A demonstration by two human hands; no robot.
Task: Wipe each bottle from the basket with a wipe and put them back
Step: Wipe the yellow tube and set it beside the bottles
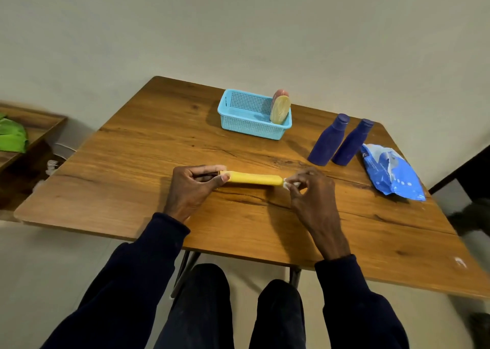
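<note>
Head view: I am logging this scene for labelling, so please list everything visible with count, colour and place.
table: 1, brown wood, centre
basket: 1, light blue, far part of table
beige bottle: 1, beige, standing at basket's right end
pink bottle: 1, pinkish, behind the beige one in basket
dark blue bottles: 2, dark blue, standing on table right of basket
wipes pack: 1, blue and white, table's right edge
yellow bottle: 1, yellow, lying sideways between the hands
wipe: 1, white, at yellow bottle's right end
shelf: 1, brown wood, far left
green item: 1, green, on shelf
left hand: 1, dark sleeve, pinches yellow bottle's left end
right hand: 1, dark sleeve, pinches wipe
</note>
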